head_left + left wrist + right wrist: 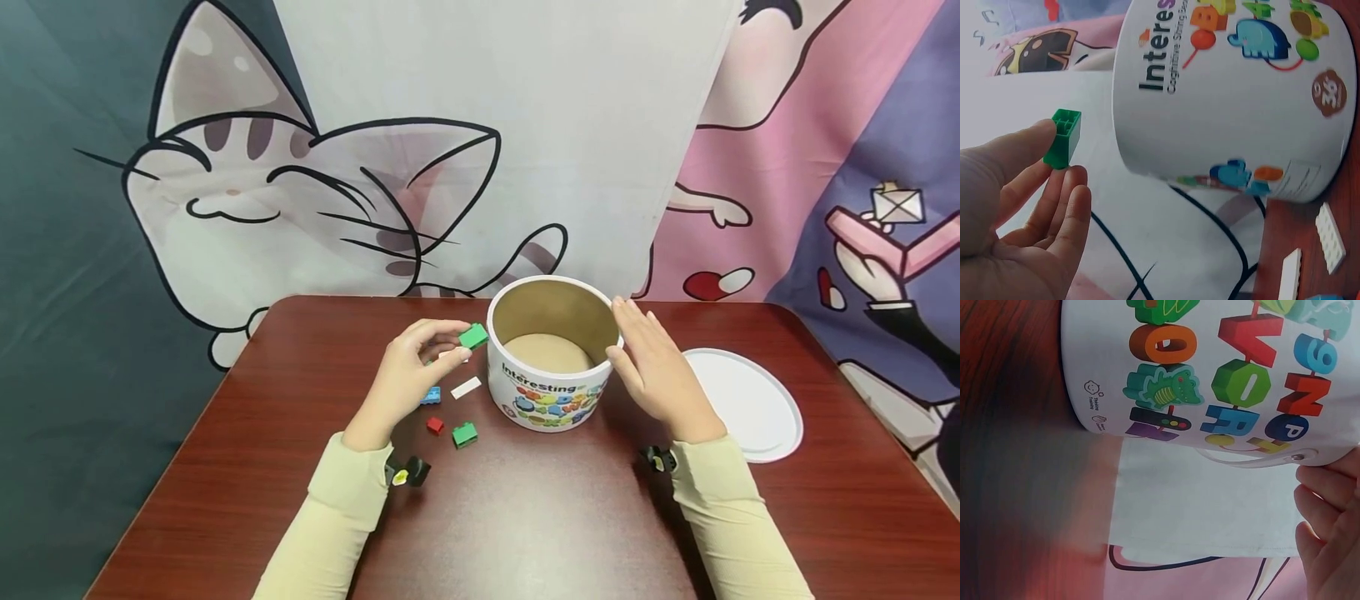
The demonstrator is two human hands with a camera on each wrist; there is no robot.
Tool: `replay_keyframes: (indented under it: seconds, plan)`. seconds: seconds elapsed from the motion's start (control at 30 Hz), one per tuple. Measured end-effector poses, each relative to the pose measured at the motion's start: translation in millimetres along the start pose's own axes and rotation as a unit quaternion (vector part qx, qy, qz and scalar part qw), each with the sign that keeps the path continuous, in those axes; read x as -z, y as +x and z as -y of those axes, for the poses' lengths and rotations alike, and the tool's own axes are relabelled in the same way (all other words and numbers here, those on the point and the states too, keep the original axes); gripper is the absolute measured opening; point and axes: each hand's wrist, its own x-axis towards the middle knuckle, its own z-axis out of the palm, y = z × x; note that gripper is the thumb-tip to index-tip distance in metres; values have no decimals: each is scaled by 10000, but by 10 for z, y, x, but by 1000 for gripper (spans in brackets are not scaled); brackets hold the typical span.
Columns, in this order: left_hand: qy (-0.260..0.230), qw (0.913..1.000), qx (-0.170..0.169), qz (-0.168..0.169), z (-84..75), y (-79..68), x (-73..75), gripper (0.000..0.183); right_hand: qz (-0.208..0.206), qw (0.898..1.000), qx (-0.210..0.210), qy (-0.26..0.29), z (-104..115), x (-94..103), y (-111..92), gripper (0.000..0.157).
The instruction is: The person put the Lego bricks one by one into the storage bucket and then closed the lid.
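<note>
My left hand [420,362] pinches a green brick [473,336] between thumb and fingertips, just left of the rim of a round white tub [553,390] with an open top. The left wrist view shows the green brick [1063,139] held hollow side up, close to the tub wall [1229,112]. My right hand [656,367] rests with straight fingers against the tub's right side; its fingers [1329,512] touch the printed wall [1222,375]. On the table left of the tub lie a white plate piece [466,387], a blue brick [431,397], a red brick [435,426] and another green brick [465,434].
The tub's white round lid [746,404] lies flat on the table to the right. The dark red table [525,517] ends near a hanging cloth with cartoon cat prints [300,183] behind it. Two white plate pieces [1329,237] show in the left wrist view.
</note>
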Motion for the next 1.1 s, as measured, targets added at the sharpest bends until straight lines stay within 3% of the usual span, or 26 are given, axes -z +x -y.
replay_keyframes:
  seconds: [0.17,0.37,0.6,0.87,1.1]
  plan:
    - [-36,10000,-82,-23,-57,101,-96,33,72,9999,-74,25,9,-5,0,62]
    - [245,9992,-307,86,-130,319,-206,31,156,9997,-185,94,22,-3,1,64]
    - [919,9941,-362,455,-169,584,-330,29,140,9996,-194,137,25,-7,-4,63]
    - [2177,9697,-532,974,-145,840,-506,28,145,9994,-265,196,11,-2,-15,64]
    - [2670,9495,-526,1561,-169,1030,-637,27,203,9989,-334,259,25,3,-13,64]
